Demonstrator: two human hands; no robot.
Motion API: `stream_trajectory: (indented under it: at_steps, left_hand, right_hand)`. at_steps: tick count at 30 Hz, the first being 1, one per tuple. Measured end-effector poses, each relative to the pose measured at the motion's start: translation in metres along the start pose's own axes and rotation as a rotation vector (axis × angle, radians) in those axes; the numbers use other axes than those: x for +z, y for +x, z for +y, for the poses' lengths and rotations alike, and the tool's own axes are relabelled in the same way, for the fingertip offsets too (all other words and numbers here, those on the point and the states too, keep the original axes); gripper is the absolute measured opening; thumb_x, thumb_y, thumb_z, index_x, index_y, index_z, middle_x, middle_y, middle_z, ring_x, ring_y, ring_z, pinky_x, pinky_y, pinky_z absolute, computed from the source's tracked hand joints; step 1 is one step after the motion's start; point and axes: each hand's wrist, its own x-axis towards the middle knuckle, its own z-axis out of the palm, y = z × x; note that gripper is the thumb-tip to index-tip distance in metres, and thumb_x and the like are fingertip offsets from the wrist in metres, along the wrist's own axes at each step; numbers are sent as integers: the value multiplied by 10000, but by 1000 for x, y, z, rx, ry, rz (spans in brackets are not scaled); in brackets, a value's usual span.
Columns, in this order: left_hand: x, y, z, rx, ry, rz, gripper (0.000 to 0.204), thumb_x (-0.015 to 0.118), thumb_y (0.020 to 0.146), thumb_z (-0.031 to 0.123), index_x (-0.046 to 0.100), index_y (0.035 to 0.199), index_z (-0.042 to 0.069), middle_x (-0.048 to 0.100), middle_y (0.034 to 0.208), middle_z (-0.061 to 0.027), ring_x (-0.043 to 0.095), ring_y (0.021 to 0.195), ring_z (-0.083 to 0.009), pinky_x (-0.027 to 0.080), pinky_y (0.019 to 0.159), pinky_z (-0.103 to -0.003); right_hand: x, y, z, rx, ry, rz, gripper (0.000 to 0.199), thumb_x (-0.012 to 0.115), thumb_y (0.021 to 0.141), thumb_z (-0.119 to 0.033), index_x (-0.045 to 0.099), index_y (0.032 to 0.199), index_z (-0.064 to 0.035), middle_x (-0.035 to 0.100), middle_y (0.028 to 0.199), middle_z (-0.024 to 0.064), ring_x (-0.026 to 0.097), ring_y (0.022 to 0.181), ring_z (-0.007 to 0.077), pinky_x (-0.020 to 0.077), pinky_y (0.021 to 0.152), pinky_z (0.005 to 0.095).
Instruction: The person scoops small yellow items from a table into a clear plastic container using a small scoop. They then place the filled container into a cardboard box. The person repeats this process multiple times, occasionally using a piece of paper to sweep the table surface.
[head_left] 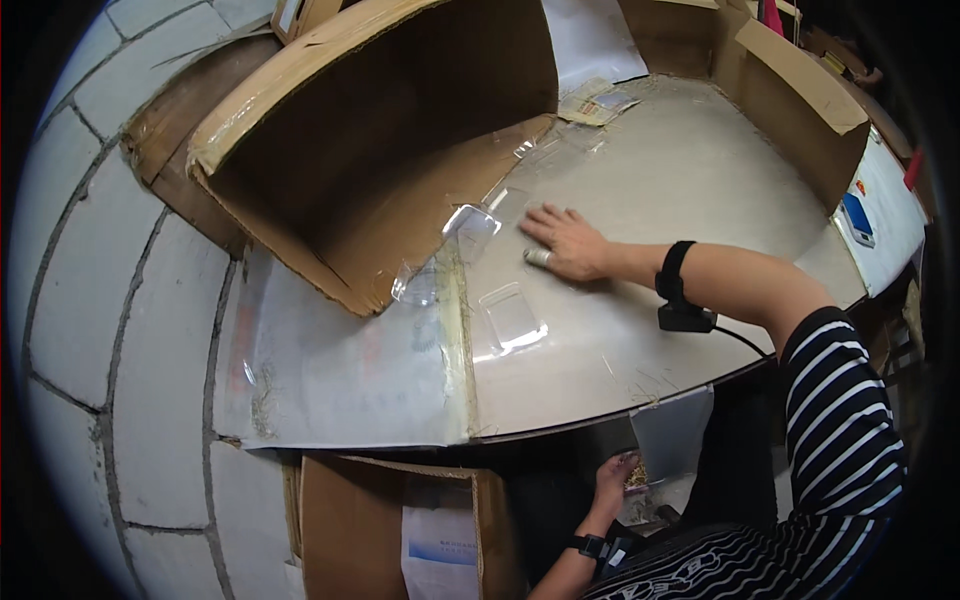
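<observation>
Looking down from the head camera, the right hand (568, 243) lies flat on the pale bench (690, 170), fingers spread and pointing toward the left, palm down on the surface. A small light roll, perhaps tape (538, 258), sits just under its thumb side, touching the hand; what it is exactly is hard to tell. A black wrist strap (675, 275) with a small box and a thin cable wraps the forearm behind it.

Just in front of the fingertips lies a clear plastic tray (472, 232), tilted against the edge of a big open cardboard box (400, 150) that rests on its side across the bench. A second clear plastic tray (513, 317) lies flat on the bench, nearer the person, below the hand and apart from it. More clear plastic pieces (598, 103) lie at the far end of the bench by the box.

Down below the bench edge, the left hand (612, 480) is curled around a small clear bag (642, 478) with something brownish inside, fingers closed on it. It wears a dark band at the wrist. A striped sleeve (840, 400) covers the right upper arm. Another cardboard box (400, 520) stands on the floor under the bench.
</observation>
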Motion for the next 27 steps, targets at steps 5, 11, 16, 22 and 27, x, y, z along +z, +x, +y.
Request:
stream_trajectory:
  at_steps: [5, 11, 16, 22, 27]
  left_hand:
    - [-1, 0, -4, 9, -31, 18, 304, 467, 988, 278, 578, 1090, 14, 651, 939, -63, 669, 771, -172, 593, 586, -340]
    - [3, -12, -2, 84, -17, -39, 367, 446, 992, 299, 557, 1163, -6, 644, 954, -80, 681, 789, -197, 584, 582, -323]
    - [14, -22, -2, 69, -16, -74, 393, 411, 998, 327, 537, 1155, -10, 627, 987, -102, 681, 779, -204, 598, 581, -337]
    - [31, -19, -5, 45, 69, -18, 358, 377, 991, 280, 526, 1144, -7, 634, 995, -115, 685, 789, -228, 600, 584, -361]
    - [32, -22, -7, 41, 20, -31, 354, 368, 995, 289, 531, 1142, 12, 654, 1018, -132, 691, 795, -243, 596, 593, -360]
  right_hand:
    - [-5, -67, -18, -231, -4, -75, 532, 366, 979, -420, 356, 1441, -156, 227, 1536, 136, 150, 1430, 332, 167, 1151, 464]
    - [-47, -172, -20, -104, 296, -135, 484, 420, 981, -309, 375, 1431, -137, 262, 1524, 137, 244, 1407, 303, 211, 1151, 378]
    - [-39, -210, 8, 200, 488, 202, 548, 430, 966, -413, 378, 1427, -122, 292, 1509, 147, 250, 1408, 284, 201, 1156, 393]
    - [-11, -174, -49, 121, 120, 219, 521, 454, 929, -447, 498, 1331, -119, 391, 1446, 136, 279, 1382, 328, 213, 1136, 461]
    - [20, -217, -68, -1, 91, 413, 446, 587, 771, -111, 576, 1212, -46, 441, 1398, 152, 360, 1333, 343, 319, 1087, 438]
